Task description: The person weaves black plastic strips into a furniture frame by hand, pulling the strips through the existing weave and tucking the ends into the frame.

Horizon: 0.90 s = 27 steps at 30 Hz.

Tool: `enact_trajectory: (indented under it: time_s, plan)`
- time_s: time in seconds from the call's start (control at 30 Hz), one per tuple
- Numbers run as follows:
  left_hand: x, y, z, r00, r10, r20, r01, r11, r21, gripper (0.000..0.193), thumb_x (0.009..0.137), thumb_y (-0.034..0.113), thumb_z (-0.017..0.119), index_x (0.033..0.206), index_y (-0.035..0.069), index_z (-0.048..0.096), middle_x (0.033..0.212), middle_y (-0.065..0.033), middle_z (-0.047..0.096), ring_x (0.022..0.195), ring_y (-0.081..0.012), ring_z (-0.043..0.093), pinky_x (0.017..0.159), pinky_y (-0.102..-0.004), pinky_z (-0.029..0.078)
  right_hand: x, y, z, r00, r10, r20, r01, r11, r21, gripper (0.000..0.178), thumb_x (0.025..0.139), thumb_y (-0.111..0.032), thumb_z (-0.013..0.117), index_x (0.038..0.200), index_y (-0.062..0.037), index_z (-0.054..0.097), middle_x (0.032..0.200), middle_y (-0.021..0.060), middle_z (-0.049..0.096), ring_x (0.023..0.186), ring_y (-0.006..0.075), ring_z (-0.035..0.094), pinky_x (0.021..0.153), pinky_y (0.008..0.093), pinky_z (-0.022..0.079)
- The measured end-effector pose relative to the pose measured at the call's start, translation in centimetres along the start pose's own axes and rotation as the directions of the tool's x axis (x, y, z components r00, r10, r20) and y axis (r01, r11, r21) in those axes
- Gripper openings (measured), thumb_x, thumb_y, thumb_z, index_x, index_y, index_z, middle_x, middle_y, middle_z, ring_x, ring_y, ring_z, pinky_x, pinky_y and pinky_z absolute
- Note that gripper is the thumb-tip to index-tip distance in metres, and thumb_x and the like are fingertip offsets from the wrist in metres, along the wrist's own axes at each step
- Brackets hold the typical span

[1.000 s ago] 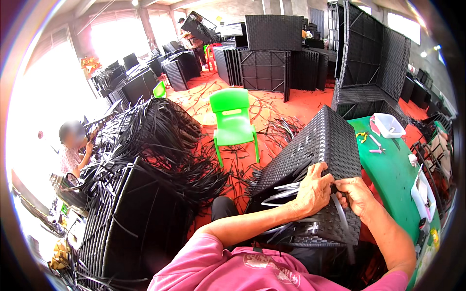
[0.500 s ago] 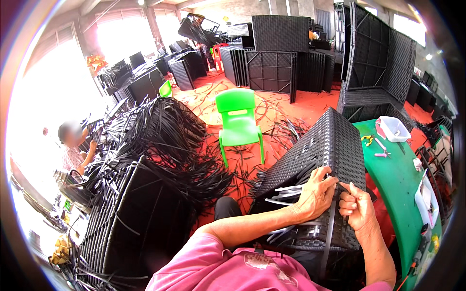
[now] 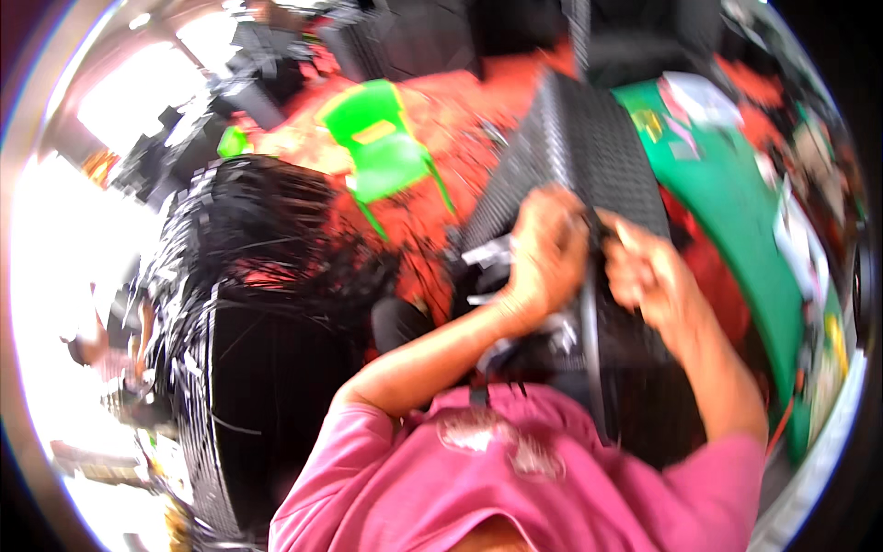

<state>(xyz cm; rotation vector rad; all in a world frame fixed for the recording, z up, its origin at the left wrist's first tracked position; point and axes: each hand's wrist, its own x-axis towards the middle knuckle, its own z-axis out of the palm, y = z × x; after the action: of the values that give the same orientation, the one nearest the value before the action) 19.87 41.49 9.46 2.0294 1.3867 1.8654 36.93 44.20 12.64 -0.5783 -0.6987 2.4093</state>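
Note:
A black woven wicker panel piece stands tilted in front of me, with a ridge running toward me. My left hand is closed at this ridge, its fingers bent and smeared by motion. Just right of it, my right hand has curled fingers, with thumb and forefinger close together at the weave. A long flat plastic strip hangs down from between the hands. Pale loose strip ends stick out by my left wrist. What the fingertips pinch is blurred.
A green table on the right bears a white tray and tools. A green chair stands ahead on the red floor. To the left, a heap of black strips lies over another woven piece. Another person is at far left.
The whole view has tilted and shifted, so chair, table and panel sit higher in the picture. Both hands stay close together at the ridge of the woven piece.

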Motion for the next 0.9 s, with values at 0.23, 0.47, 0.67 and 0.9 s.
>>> enact_trajectory:
  time_s: [0.23, 0.47, 0.67, 0.9]
  plan:
    - [-0.6, -0.9, 0.3, 0.970, -0.238, 0.052, 0.241, 0.906, -0.348, 0.017, 0.087, 0.001, 0.057, 0.102, 0.003, 0.051, 0.114, -0.0092, 0.052, 0.103, -0.0154, 0.051, 0.093, -0.0320, 0.041, -0.1, -1.1, 0.3, 0.998, 0.007, 0.062, -0.015, 0.990, 0.137, 0.031, 0.093, -0.004, 0.045, 0.123, -0.0029, 0.040, 0.062, -0.0045, 0.032, 0.051, 0.0050, 0.035, 0.047, 0.0218, 0.030]
    - [-0.8, -0.4, -0.2, 0.970, -0.229, 0.083, 0.243, 0.924, -0.294, 0.015, 0.088, 0.006, 0.060, 0.101, 0.003, 0.053, 0.118, -0.0122, 0.052, 0.105, -0.0170, 0.050, 0.094, -0.0338, 0.042, -0.2, -2.0, -0.1, 0.998, 0.065, -0.017, -0.066, 0.995, -0.075, 0.030, 0.090, -0.004, 0.046, 0.120, -0.0039, 0.044, 0.061, -0.0059, 0.032, 0.048, 0.0051, 0.034, 0.044, 0.0219, 0.030]
    - [-0.5, -0.6, -0.6, 0.980, -0.178, 0.091, 0.189, 0.972, -0.137, 0.011, 0.087, 0.007, 0.059, 0.097, 0.003, 0.057, 0.114, -0.0105, 0.053, 0.103, -0.0166, 0.051, 0.088, -0.0310, 0.044, 0.9, -4.3, -0.4, 0.990, 0.102, -0.102, -0.139, 0.857, -0.496, 0.032, 0.090, -0.009, 0.049, 0.121, -0.0051, 0.051, 0.055, -0.0077, 0.033, 0.042, 0.0040, 0.032, 0.038, 0.0213, 0.027]
    - [-0.1, -0.1, -0.3, 0.982, -0.183, 0.052, 0.188, 0.976, -0.107, 0.010, 0.087, 0.002, 0.055, 0.096, 0.000, 0.059, 0.111, -0.0096, 0.054, 0.100, -0.0154, 0.052, 0.083, -0.0285, 0.046, 0.7, -4.4, -0.4, 0.982, 0.187, -0.007, -0.182, 0.948, -0.262, 0.045, 0.088, 0.000, 0.047, 0.132, 0.0006, 0.037, 0.063, -0.0063, 0.034, 0.049, 0.0032, 0.033, 0.040, 0.0169, 0.027]
